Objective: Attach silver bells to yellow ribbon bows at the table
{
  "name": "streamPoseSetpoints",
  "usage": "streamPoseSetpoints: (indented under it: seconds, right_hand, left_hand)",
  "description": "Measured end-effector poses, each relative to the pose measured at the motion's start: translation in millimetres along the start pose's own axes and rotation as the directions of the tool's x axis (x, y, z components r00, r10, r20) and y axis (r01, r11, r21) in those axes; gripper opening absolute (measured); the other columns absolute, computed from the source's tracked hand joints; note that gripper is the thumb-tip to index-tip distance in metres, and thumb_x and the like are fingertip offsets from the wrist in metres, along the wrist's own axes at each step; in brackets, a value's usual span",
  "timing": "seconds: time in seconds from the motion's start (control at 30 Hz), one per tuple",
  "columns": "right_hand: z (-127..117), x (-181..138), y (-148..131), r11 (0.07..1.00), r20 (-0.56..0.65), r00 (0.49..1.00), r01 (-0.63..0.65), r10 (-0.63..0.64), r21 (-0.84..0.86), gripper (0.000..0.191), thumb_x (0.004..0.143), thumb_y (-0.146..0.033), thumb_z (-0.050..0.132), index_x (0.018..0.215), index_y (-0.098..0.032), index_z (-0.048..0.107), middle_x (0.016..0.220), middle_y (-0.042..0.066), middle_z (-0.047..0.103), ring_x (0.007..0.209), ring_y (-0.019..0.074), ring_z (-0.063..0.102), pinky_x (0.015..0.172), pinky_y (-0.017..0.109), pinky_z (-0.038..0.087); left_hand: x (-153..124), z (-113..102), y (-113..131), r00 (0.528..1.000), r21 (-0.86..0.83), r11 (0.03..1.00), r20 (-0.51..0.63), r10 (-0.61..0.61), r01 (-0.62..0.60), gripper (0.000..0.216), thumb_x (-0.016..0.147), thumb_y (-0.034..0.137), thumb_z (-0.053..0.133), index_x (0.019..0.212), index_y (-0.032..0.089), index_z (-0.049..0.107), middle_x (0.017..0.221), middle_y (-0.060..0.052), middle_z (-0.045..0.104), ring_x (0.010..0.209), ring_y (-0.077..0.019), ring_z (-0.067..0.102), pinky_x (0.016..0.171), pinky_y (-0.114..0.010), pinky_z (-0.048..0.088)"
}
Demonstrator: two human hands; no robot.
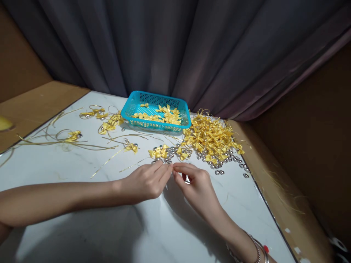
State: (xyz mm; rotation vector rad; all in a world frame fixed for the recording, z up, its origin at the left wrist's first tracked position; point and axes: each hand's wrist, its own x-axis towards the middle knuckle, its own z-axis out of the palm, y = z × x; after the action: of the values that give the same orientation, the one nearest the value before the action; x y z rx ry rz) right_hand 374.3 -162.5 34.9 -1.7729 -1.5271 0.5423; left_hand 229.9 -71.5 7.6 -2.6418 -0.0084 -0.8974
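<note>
My left hand (146, 182) and my right hand (197, 185) meet fingertip to fingertip above the white table. Both are closed in a pinch, and whatever lies between the fingers is too small and covered to make out. Just beyond the fingertips lie silver oval beads (170, 153) and a few yellow ribbon bows (159, 151). A thin gold cord (134, 165) runs along the table close to my left knuckles. To the left, another yellow bow (131, 147) rests with a bead and cord attached.
A blue plastic basket (156, 126) with yellow bows inside stands at the back by a dark curtain (153, 44). Right of it is a heap of bows with gold cords (210, 135), beads scattered around its front. Corded bows (72, 136) lie at left.
</note>
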Motion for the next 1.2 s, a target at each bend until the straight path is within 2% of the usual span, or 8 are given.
streamPoseSetpoints:
  seconds: [0.1, 0.2, 0.43, 0.7, 0.83, 0.93, 1.07, 1.2]
  right_hand:
    - [0.7, -1.0, 1.9, 0.998, -0.016, 1.0, 0.015, -0.016, -0.062, 0.023, 0.077, -0.007, 0.051, 0.077, -0.017, 0.072, 0.091, 0.007, 0.073, 0.081, 0.0227, 0.065, 0.069, 0.034, 0.051]
    - [1.2, -1.7, 4.0, 0.992, -0.018, 0.999, 0.049, -0.051, -0.113, 0.02, 0.079, -0.01, 0.051, 0.081, -0.016, 0.07, 0.093, 0.007, 0.072, 0.083, 0.0237, 0.064, 0.073, 0.037, 0.05]
    - [-1.6, -1.7, 3.8, 0.977, 0.011, 0.998, 0.07, -0.069, -0.203, 0.019, 0.082, -0.01, 0.049, 0.083, -0.016, 0.068, 0.096, 0.008, 0.07, 0.085, 0.0246, 0.061, 0.073, 0.038, 0.049]
    - [-6.1, 2.3, 5.4, 0.993, 0.119, 0.992, -0.013, 0.027, -0.12, 0.019, 0.081, -0.009, 0.049, 0.079, -0.018, 0.066, 0.09, 0.006, 0.07, 0.082, 0.0213, 0.06, 0.073, 0.035, 0.046]
    - [-8.4, 6.2, 9.1, 0.998, 0.179, 0.983, -0.028, 0.036, -0.048, 0.019, 0.082, -0.009, 0.048, 0.079, -0.018, 0.064, 0.087, 0.005, 0.069, 0.077, 0.0185, 0.06, 0.071, 0.032, 0.045]
    - [-12.0, 5.6, 10.3, 0.997, 0.146, 0.989, 0.002, 0.01, -0.076, 0.014, 0.083, -0.011, 0.05, 0.084, -0.017, 0.062, 0.088, 0.006, 0.067, 0.073, 0.0174, 0.057, 0.066, 0.03, 0.044]
    - [-17.3, -2.2, 4.0, 0.981, -0.005, 0.992, 0.123, -0.125, -0.153, 0.013, 0.084, -0.009, 0.047, 0.088, -0.015, 0.057, 0.091, 0.008, 0.062, 0.08, 0.0194, 0.054, 0.065, 0.03, 0.042]
    - [-14.9, -10.1, -4.4, 0.939, -0.025, 0.961, 0.263, -0.275, -0.224, 0.014, 0.084, -0.006, 0.045, 0.084, -0.013, 0.057, 0.087, 0.01, 0.058, 0.08, 0.0213, 0.051, 0.065, 0.031, 0.041]
  left_hand:
    - [-1.1, 1.9, -1.0, 0.999, -0.07, 0.997, 0.043, -0.025, 0.028, 0.017, 0.088, 0.005, 0.043, 0.092, 0.003, 0.059, 0.064, -0.006, 0.062, 0.059, -0.0176, 0.059, 0.049, -0.026, 0.048]
    - [0.2, 2.5, -3.7, 0.983, -0.279, 0.949, 0.148, -0.11, 0.149, 0.02, 0.09, 0.009, 0.041, 0.088, 0.006, 0.06, 0.068, -0.007, 0.063, 0.065, -0.0182, 0.06, 0.059, -0.029, 0.049]
    - [11.1, -1.4, -11.4, 0.828, -0.594, 0.578, 0.428, -0.362, 0.56, 0.017, 0.084, 0.014, 0.047, 0.08, 0.014, 0.063, 0.07, -0.001, 0.063, 0.061, -0.0121, 0.055, 0.06, -0.023, 0.043]
    - [19.4, -8.6, -17.9, 0.666, -0.584, 0.32, 0.642, -0.38, 0.746, 0.016, 0.072, 0.013, 0.051, 0.075, 0.015, 0.067, 0.055, 0.004, 0.051, 0.053, -0.009, 0.044, 0.053, -0.019, 0.034]
    - [20.7, -7.1, -22.4, 0.545, -0.553, 0.073, 0.776, -0.318, 0.83, 0.018, 0.07, 0.016, 0.051, 0.076, 0.014, 0.068, 0.061, 0.002, 0.057, 0.058, -0.0103, 0.049, 0.054, -0.019, 0.037]
    - [21.2, -4.0, -27.1, 0.493, -0.524, -0.087, 0.837, -0.239, 0.847, 0.019, 0.07, 0.02, 0.052, 0.077, 0.014, 0.068, 0.068, 0.0, 0.062, 0.063, -0.0116, 0.053, 0.058, -0.02, 0.04]
    - [21.7, -2.6, -31.5, 0.445, -0.478, -0.148, 0.87, -0.212, 0.866, 0.018, 0.071, 0.024, 0.055, 0.077, 0.013, 0.068, 0.066, 0.0, 0.061, 0.062, -0.0116, 0.053, 0.057, -0.019, 0.04]
    - [22.0, -4.4, -32.2, 0.44, -0.474, -0.154, 0.873, -0.209, 0.867, 0.017, 0.07, 0.023, 0.054, 0.073, 0.013, 0.068, 0.065, 0.001, 0.06, 0.061, -0.0111, 0.052, 0.056, -0.019, 0.038]
